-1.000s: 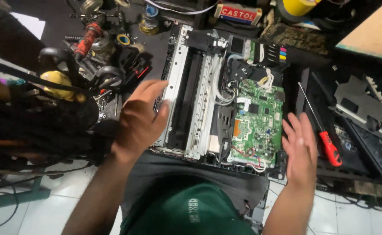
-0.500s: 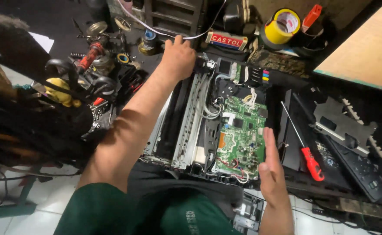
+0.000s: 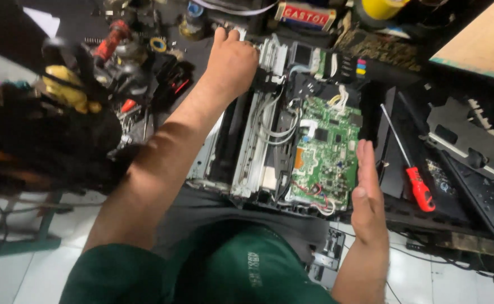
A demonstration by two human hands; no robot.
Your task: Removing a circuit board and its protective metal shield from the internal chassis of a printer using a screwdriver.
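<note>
One opened grey-and-black printer chassis (image 3: pixel 247 152), one green rectangular circuit board (image 3: pixel 323 155), one red-handled metal screwdriver (image 3: pixel 410 169), one yellow tape roll (image 3: pixel 385 8), two bare hands.

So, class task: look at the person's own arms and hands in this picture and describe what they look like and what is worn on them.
Both hands are bare: no gloves, rings or watch show on the left hand or the right hand. Both forearms are uncovered too. A dark green sleeve covers the left upper arm, and the same green fabric, with a small pale printed mark, shows on the torso. No cables or straps attach to either arm.
</note>
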